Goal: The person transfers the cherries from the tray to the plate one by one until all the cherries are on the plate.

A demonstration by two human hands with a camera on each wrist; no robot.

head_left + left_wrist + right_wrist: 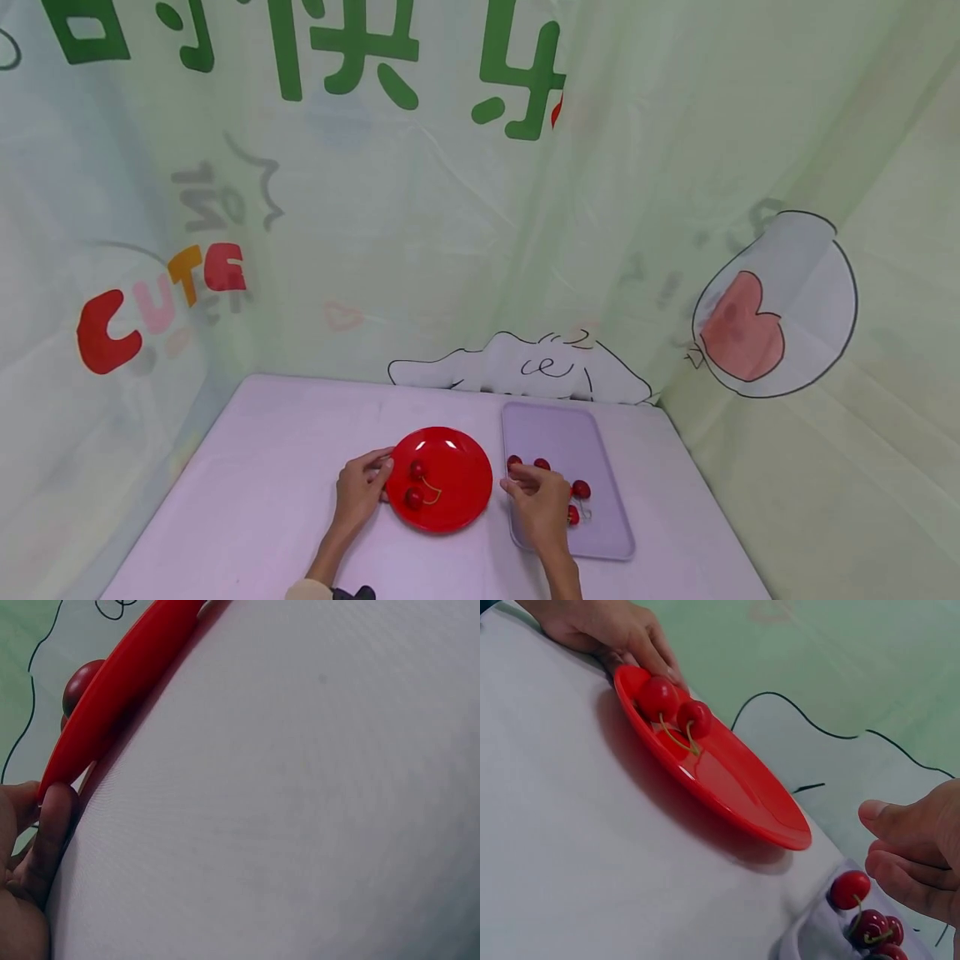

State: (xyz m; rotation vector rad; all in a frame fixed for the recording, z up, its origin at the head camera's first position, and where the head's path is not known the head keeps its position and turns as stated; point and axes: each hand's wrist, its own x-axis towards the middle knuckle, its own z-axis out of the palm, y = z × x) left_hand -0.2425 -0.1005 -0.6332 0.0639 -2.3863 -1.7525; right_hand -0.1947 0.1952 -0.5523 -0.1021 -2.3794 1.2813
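Observation:
My left hand [357,493] pinches the left rim of a round red plate [463,479] between thumb and fingers. On the plate's left half lies a pair of red cherries [658,699] with joined green stems. In the left wrist view the plate [124,694] looks tilted, its edge between the thumb and a finger. My right hand [546,510] is over the left part of a lilac tray [555,429], its thumb apart from the loosely bent fingers and nothing between them. Several cherries [581,489] lie in that tray, some partly hidden behind this hand.
The plate and tray stand side by side on a table with a pale cloth [300,433], a narrow gap between them. A printed pale green curtain [420,250] hangs behind the table and along both sides.

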